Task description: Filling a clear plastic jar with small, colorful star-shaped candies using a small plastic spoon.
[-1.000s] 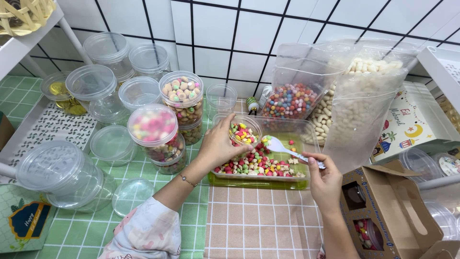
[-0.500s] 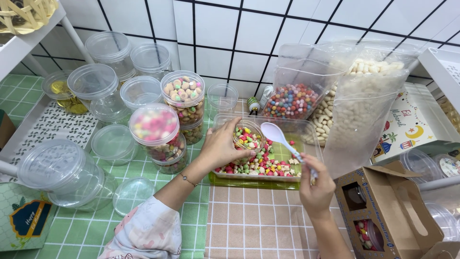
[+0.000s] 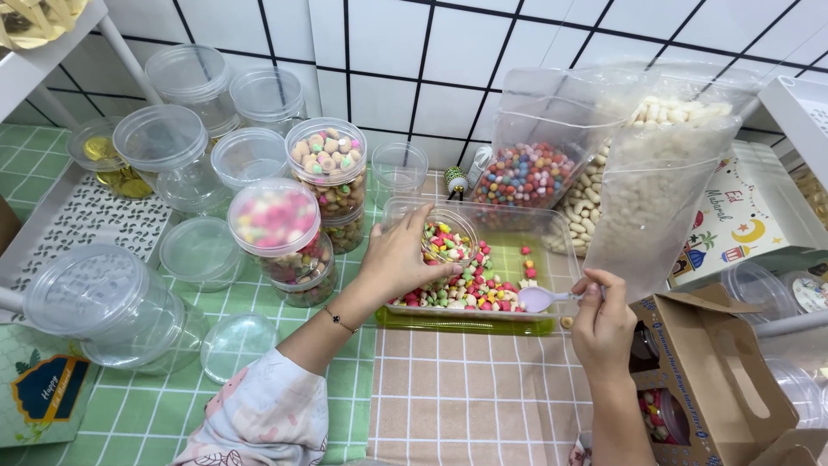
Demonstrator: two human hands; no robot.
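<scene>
Your right hand [image 3: 604, 324], fingers pinched on the white plastic spoon [image 3: 543, 299], has dropped it from above the small clear round jar [image 3: 448, 242] of multicoloured candies, gripped by your left hand [image 3: 398, 259], into the clear rectangular tray [image 3: 552, 233], ready for another scoop.

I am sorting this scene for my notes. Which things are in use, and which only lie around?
In use: left hand, small clear jar, right hand, white spoon, clear tray of coloured sweets.

Lying about: lidded jars, loose lid, two bags, cardboard box.
</scene>
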